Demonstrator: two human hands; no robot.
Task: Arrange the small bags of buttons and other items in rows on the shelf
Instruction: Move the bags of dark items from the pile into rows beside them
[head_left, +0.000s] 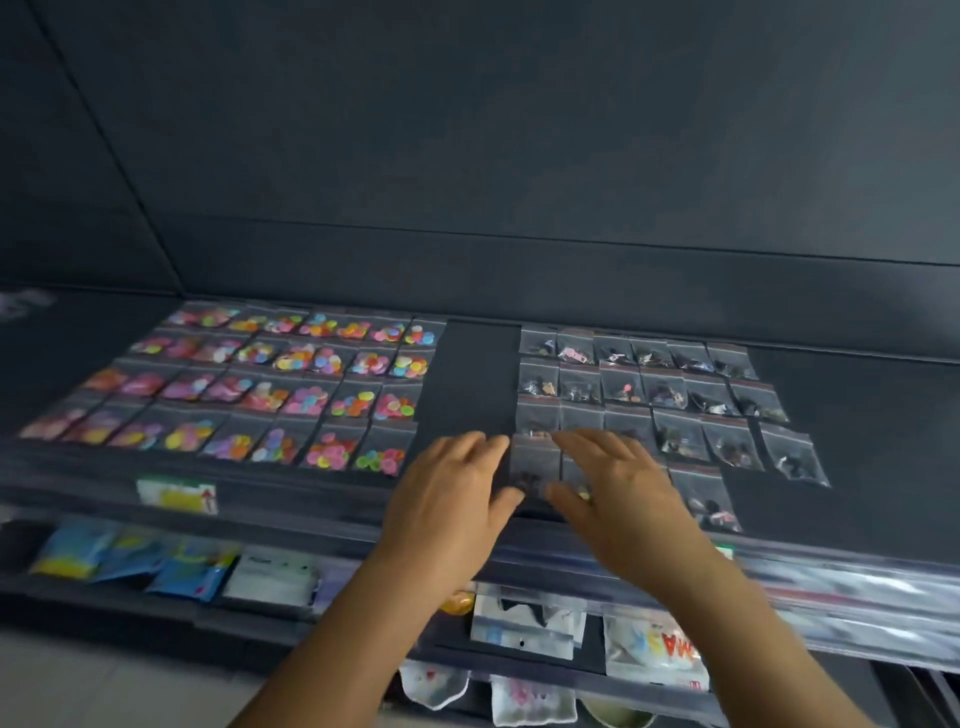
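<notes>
We see the dark shelf (478, 374) with bags of bright buttons (291, 384) in neat rows at nine o'clock and bags of dark bits (670, 395) in rows at three o'clock. Both hands hover low at six o'clock: the left hand (449, 499) and right hand (618, 493) flank one small bag (535, 467), fingers spread and relaxed, grasping nothing. Packets (192, 566) sit on a lower ledge at seven o'clock.

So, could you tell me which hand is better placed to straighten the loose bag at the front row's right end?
The right hand, probably: it is nearer that bag, while the left hand lies further left.
</notes>
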